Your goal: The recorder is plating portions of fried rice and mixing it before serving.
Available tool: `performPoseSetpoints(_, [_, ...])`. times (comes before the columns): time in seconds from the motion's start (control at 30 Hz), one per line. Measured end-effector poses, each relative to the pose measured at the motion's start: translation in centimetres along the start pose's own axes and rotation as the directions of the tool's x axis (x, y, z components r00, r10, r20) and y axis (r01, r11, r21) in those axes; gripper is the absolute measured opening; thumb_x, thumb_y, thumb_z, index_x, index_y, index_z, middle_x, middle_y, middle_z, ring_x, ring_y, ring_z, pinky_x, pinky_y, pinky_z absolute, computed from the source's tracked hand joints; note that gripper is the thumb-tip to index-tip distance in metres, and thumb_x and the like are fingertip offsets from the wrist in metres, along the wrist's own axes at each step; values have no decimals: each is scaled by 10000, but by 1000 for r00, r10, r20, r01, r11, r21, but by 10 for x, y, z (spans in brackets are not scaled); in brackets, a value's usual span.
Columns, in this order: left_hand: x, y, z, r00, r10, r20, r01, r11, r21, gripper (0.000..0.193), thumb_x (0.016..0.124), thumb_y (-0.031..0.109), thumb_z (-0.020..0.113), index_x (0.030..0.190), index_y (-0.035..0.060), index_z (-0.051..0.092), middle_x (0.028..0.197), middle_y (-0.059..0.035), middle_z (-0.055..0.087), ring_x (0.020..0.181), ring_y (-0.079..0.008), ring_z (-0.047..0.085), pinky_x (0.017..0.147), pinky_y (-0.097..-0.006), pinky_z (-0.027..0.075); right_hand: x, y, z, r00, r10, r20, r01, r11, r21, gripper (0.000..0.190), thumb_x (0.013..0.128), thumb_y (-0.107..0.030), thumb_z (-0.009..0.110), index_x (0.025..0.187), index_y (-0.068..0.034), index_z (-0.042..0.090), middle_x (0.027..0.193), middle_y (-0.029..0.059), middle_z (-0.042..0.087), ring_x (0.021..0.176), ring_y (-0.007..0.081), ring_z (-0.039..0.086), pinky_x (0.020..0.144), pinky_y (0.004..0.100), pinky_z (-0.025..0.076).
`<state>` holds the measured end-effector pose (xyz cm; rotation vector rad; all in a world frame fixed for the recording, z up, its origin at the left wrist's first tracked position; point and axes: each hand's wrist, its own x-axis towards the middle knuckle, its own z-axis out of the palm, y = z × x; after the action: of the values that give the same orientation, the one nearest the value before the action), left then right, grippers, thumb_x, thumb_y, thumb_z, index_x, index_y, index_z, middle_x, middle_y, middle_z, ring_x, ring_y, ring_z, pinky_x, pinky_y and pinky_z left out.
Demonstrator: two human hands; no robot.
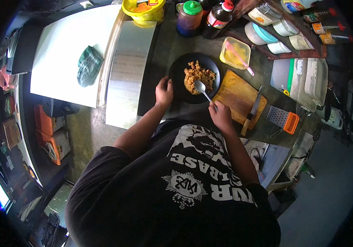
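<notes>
A round black plate (176, 89) rests on the dark counter, with a mound of fried rice-like food (196, 75) heaped at its middle. My left hand (164, 92) holds the plate's left rim, the fingertips partly hidden by the edge. In my right hand (221, 114) is the handle of a metal spoon (200, 86), its bowl against the food. Just right of the plate lies a wooden cutting board (236, 92), and across its right side a kitchen knife (255, 103) with a wooden handle.
Behind the board stands a plastic tub (235, 60) of yellow spread with a pink utensil. An orange-ended grater (283, 119) lies at right, near stacked plastic containers (307, 80). Sauce bottles (190, 20) and a yellow bucket (144, 14) line the back. A metal panel (130, 71) borders the left.
</notes>
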<state>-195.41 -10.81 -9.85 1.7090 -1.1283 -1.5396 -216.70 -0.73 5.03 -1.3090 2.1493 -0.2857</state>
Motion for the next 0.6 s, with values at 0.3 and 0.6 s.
performPoseSetpoints(0.3, [10, -11, 1, 998, -50, 27, 49, 999, 14, 383, 1002, 217, 611, 1278, -47, 588, 1109, -127, 686, 971, -157, 623, 895, -287, 491, 35, -16, -3, 999, -2, 40, 2, 1000, 9, 258, 888, -241, 642, 778, -10, 606, 669, 239, 602, 674, 451, 621, 576, 488, 484])
performPoseSetpoints(0.6, [1, 34, -7, 979, -202, 29, 204, 974, -102, 378, 995, 226, 623, 1253, -50, 617, 1079, -123, 696, 948, -140, 617, 867, -271, 491, 28, -54, -28, 996, -86, 37, 88, 995, -54, 248, 880, -242, 652, 743, -42, 601, 637, 200, 608, 650, 426, 630, 566, 494, 486])
